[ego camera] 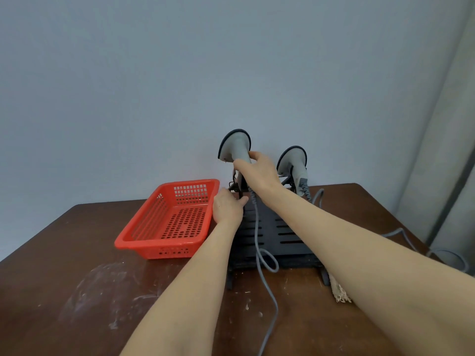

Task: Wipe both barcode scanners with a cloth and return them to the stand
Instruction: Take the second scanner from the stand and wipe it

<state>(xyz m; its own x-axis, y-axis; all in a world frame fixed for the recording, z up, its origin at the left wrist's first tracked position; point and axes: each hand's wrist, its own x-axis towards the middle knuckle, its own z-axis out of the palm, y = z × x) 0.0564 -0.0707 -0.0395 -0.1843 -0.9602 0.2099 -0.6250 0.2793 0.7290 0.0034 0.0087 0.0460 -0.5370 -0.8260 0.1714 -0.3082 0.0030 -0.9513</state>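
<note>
I count two grey barcode scanners, one on the left (235,147) and one on the right (294,163), one black stand (272,235), one red basket (169,222), two grey cables, two hands, one brown table (64,291)

2 scanners (237,147) grey, dark-rimmed heads; cables (267,291) grey. Stand (272,235) black, slotted. Basket (169,219) red-orange, perforated with slits and holes. Table (64,291) dark brown, whitish smears. Wall (180,73) pale blue-grey.
</note>
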